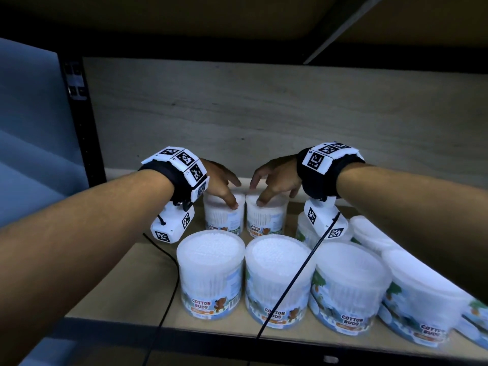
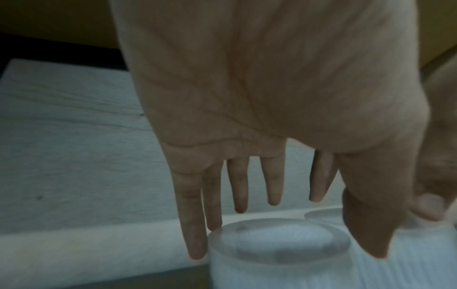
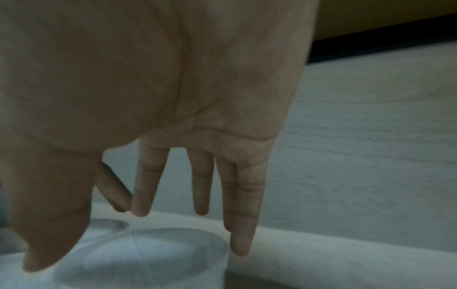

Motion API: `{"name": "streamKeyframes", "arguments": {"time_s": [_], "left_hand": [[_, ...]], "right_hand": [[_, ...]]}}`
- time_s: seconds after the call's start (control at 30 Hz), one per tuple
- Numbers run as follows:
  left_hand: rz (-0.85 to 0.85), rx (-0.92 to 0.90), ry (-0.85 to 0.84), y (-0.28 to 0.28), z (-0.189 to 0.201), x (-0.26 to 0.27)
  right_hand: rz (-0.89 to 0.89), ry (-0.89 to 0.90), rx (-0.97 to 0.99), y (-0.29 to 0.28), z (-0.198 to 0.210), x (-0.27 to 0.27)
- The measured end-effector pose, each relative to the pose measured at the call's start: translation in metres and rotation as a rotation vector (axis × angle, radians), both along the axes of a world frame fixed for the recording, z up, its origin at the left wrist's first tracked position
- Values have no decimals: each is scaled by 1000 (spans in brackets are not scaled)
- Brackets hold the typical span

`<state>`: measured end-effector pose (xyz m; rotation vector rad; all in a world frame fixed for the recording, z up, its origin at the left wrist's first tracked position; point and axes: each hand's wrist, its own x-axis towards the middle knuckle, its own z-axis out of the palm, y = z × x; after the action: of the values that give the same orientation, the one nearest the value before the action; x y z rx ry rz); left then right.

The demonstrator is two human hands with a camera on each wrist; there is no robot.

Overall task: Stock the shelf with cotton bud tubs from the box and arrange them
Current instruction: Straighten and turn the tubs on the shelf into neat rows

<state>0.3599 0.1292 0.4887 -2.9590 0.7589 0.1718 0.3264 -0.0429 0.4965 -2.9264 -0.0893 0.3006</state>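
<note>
Front-row tubs (image 1: 211,273) stood nearest at 6 o'clock — four clear, fifth cut off at 4 o'clock. Behind, toward 12, left hand (image 1: 220,180) and right hand (image 1: 274,178) each hovered over one rear tub (image 1: 224,215), (image 1: 266,215); both grips open, fingers spread around lids, nothing held. Two more tubs sat at 2 o'clock. Shelf (image 1: 126,273) carried all. Risk: withdrawing wrists or trailing cables (image 1: 287,283) could topple front row.

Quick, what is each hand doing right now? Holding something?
Left hand: open, fingers spread over the back-left tub, thumb on its lid.
Right hand: open, fingers spread over the back-right tub, gripping nothing.
</note>
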Motion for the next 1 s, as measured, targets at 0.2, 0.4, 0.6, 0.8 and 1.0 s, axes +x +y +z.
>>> {"name": "streamKeyframes", "arguments": {"time_s": [0.2,0.4,0.6,0.8,1.0], "left_hand": [[-73,53,39,1,2,-6],[-55,33,21,1,1,-4],[-16,7,-20,-8,-9,3],[-19,73,-42,-16,-8,3],[-21,95,-28,-17,-6,4]], "right_hand": [[-7,-5,-95,5,-3,-4],[-14,-9,-52,3,-5,1],[12,-1,-94,-4,-4,8],[38,34,-125,-9,-4,12],[38,35,-124,-9,-4,10]]}}
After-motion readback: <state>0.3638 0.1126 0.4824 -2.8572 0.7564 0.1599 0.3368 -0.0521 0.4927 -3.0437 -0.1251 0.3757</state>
